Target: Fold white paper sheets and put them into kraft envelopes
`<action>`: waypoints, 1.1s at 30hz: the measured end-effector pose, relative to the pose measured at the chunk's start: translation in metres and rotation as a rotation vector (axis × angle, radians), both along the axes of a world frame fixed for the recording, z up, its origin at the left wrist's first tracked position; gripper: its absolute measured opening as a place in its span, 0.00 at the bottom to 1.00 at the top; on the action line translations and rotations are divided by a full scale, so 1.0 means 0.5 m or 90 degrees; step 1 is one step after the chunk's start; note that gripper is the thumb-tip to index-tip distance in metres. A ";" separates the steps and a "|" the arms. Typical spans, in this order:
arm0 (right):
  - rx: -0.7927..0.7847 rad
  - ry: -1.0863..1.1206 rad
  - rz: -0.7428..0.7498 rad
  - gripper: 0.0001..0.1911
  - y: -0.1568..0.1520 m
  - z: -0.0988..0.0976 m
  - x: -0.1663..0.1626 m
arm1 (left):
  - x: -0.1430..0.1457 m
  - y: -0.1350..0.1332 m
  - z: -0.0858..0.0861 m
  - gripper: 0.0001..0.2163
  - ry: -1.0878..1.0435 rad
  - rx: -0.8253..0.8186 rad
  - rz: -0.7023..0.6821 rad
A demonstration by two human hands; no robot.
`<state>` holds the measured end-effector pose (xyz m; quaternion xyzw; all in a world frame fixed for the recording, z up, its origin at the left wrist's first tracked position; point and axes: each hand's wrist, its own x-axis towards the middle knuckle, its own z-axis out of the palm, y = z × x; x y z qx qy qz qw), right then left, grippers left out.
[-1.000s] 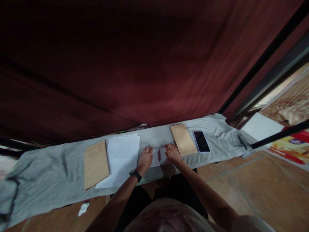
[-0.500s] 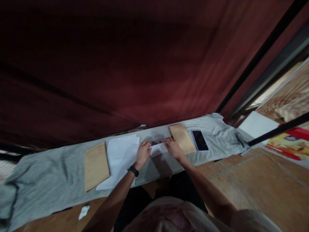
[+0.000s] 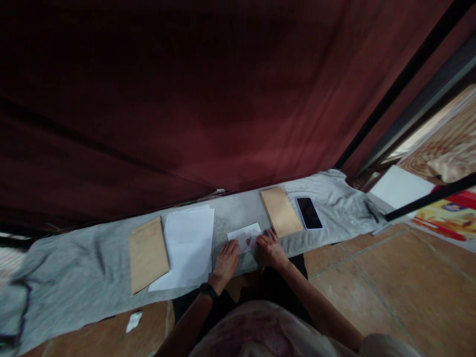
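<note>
A small folded sheet of white paper (image 3: 242, 235) lies nearly flat on the grey cloth (image 3: 238, 208) in front of me, with shadow across it. My left hand (image 3: 226, 263), with a dark band at the wrist, has its fingers closed at the left edge of the paper. At the right edge, the fingers of my right hand (image 3: 272, 250) are bent and closed on it. Just beyond the right hand rests a brown envelope (image 3: 281, 210). Larger white sheets (image 3: 188, 243) lie left of my left hand. The thumbs are hard to make out.
Another brown envelope (image 3: 148, 255) overlaps the left side of the white sheets. A phone (image 3: 309, 213) lies right of the near envelope. A dark red panel (image 3: 223, 124) rises behind the cloth. A scrap of white paper (image 3: 134, 321) sits on the tiled floor (image 3: 364, 277).
The folded paper was held up edge-on between both hands; now it lies lower, with its face showing. Both hands have come closer to my body, the right one also slightly rightward.
</note>
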<state>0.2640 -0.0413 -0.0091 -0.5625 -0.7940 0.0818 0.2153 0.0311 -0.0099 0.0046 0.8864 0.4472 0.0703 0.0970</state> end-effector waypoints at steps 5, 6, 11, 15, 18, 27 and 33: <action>-0.049 0.016 -0.013 0.17 -0.022 0.005 -0.004 | 0.001 -0.003 -0.005 0.19 0.006 -0.042 0.013; -0.061 0.023 -0.013 0.18 -0.020 0.009 -0.008 | 0.001 -0.002 -0.006 0.19 0.008 -0.048 0.012; -0.052 0.061 0.023 0.24 0.015 0.017 -0.051 | -0.008 0.002 -0.007 0.22 -0.024 -0.054 0.002; -0.034 0.036 0.055 0.24 0.038 -0.001 -0.087 | -0.021 0.004 -0.003 0.24 -0.034 -0.064 0.022; -0.030 0.003 0.045 0.24 0.039 -0.019 -0.099 | -0.026 -0.003 -0.004 0.20 -0.022 -0.068 0.024; -0.028 -0.014 0.037 0.26 0.036 -0.022 -0.087 | -0.009 -0.023 0.007 0.15 0.007 -0.047 0.013; -0.037 -0.025 0.012 0.25 0.044 -0.027 -0.078 | -0.001 -0.032 0.007 0.17 0.018 -0.047 0.033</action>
